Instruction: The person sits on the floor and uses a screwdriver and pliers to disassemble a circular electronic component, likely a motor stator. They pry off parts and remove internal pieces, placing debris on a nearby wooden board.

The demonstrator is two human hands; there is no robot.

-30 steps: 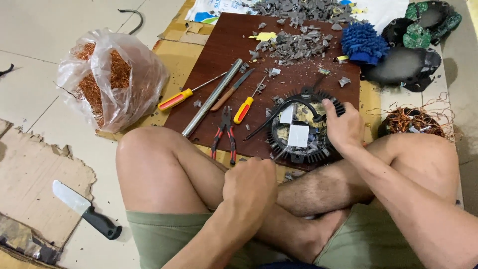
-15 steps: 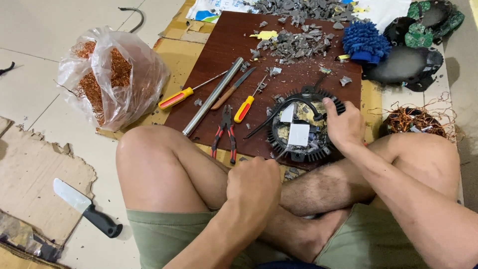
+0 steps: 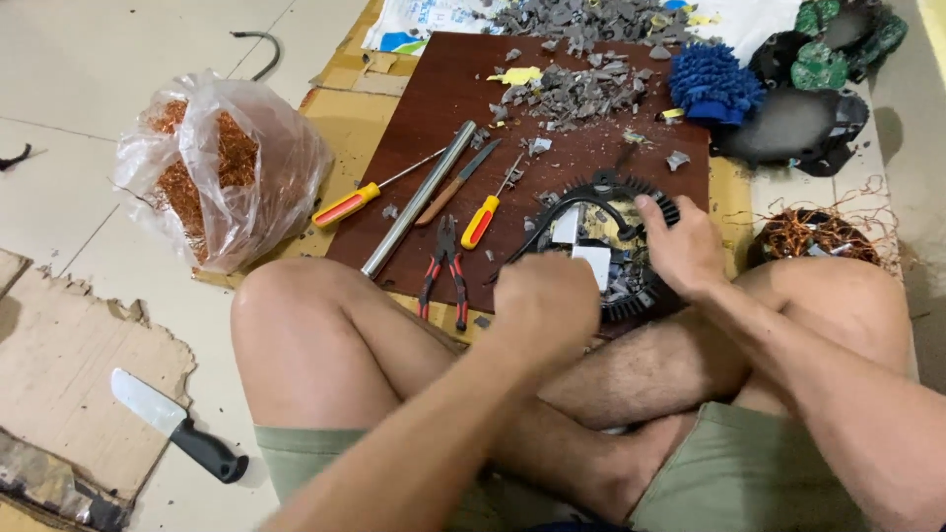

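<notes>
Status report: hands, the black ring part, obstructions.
Right hand grips black finned ring. Left hand, fisted, over its near edge. Pliers lie beside it, apart.

Two bare hands: left hand [image 3: 545, 296], right hand [image 3: 680, 246]. One black round finned motor housing [image 3: 631, 212]. Two yellow-and-red-handled screwdrivers [image 3: 347, 205] [image 3: 481, 222]. One pair red-and-black-handled pliers [image 3: 443, 271]. One long steel tube [image 3: 419, 199]. One brown-handled blade tool [image 3: 455, 183]. One black-handled kitchen knife [image 3: 172, 424]. One clear plastic bag of copper wire [image 3: 222, 167]. One blue shaggy cloth [image 3: 714, 84]. One brown board [image 3: 434, 108].
</notes>
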